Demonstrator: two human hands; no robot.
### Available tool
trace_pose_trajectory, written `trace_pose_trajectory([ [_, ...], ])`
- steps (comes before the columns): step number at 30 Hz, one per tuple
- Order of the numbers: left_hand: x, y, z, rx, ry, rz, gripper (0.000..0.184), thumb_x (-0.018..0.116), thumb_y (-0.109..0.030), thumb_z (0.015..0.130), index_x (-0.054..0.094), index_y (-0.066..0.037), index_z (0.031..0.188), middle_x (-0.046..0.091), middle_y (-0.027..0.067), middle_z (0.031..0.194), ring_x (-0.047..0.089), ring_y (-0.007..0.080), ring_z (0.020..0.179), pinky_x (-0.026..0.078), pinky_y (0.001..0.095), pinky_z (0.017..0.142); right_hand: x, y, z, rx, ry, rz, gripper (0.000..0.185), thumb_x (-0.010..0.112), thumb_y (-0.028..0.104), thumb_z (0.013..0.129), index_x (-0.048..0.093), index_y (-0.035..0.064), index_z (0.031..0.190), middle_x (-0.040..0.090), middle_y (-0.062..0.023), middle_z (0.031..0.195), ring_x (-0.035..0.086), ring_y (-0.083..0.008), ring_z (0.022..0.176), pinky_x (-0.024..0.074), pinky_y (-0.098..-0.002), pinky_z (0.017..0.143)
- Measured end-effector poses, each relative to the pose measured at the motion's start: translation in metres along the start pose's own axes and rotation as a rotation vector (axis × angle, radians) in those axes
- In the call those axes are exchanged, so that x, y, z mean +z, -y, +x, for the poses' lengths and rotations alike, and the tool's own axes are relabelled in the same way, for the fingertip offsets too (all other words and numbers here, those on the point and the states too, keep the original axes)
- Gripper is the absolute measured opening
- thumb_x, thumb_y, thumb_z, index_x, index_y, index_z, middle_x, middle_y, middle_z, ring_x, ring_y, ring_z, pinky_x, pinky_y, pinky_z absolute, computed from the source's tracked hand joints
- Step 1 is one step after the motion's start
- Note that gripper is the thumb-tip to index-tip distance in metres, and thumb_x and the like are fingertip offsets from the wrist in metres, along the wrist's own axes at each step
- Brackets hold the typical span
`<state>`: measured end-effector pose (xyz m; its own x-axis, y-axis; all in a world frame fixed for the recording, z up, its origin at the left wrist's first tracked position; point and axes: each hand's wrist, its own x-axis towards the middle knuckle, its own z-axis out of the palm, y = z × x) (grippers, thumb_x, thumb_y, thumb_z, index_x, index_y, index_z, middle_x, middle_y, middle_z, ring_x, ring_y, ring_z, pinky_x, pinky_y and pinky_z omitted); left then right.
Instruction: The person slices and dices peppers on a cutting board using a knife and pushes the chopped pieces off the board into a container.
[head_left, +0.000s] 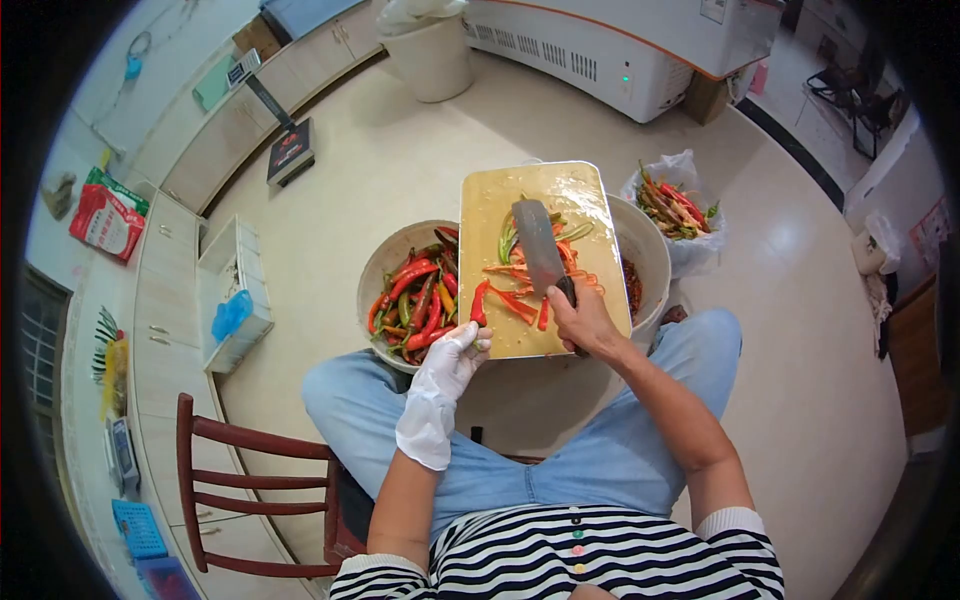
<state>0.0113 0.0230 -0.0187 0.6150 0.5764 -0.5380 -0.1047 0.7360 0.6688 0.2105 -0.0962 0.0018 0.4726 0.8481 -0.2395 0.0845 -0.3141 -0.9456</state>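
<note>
One red pepper (480, 303): stuck out from the left hand (445, 370), over the near left corner of the cutting board (484, 200).
Pepper's long axis: ran away from the lap, with a slight lean to the right at the far end.
Left hand's hold: wore a white glove and pinched the pepper by its near end, with the exact finger placement partly hidden.
Right hand (588, 316): was bare and wrapped round the handle of the knife (540, 245).
Knife's line: pointed away from the lap and leaned left, so slanted toward the pepper's side of the board.
Pepper to knife: lay left of the blade, near but apart, with cut pieces (514, 305) between.
Nearer hand: was the left, in contact with the pepper; was not the right, across the gap.
Left bucket (364, 285): stood just beyond the glove, and held whole peppers (425, 300).
Right bucket (655, 250): stood partly hidden by the board.
Plastic bag (697, 257): sat beyond the right bucket, with red and green pepper bits showing.
</note>
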Motion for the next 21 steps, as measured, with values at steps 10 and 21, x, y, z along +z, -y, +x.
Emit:
trace_pose_trajectory([
  [10, -0.008, 0.004, -0.004, -0.021, -0.032, -0.037, 0.017, 0.058, -0.018, 0.089, 0.057, -0.004, 0.099, 0.063, 0.0075, 0.088, 0.059, 0.0139, 0.074, 0.052, 0.0294, 0.069, 0.031, -0.016, 0.017, 0.212, 0.14, 0.31, 0.025, 0.046, 0.023, 0.09, 0.044, -0.0013, 0.086, 0.043, -0.0047, 0.055, 0.045, -0.0133, 0.039, 0.0375, -0.0293, 0.033],
  [21, 0.008, -0.046, -0.053, 0.144, 0.169, -0.155, 0.008, 0.058, -0.015, 0.088, 0.059, -0.007, 0.088, 0.06, 0.0035, 0.078, 0.054, 0.0125, 0.065, 0.047, 0.0275, 0.064, 0.028, -0.009, 0.016, 0.259, 0.129, 0.14, 0.026, 0.049, 0.025, 0.091, 0.043, -0.001, 0.089, 0.045, -0.0055, 0.063, 0.044, -0.0115, 0.044, 0.0398, -0.0286, 0.035],
])
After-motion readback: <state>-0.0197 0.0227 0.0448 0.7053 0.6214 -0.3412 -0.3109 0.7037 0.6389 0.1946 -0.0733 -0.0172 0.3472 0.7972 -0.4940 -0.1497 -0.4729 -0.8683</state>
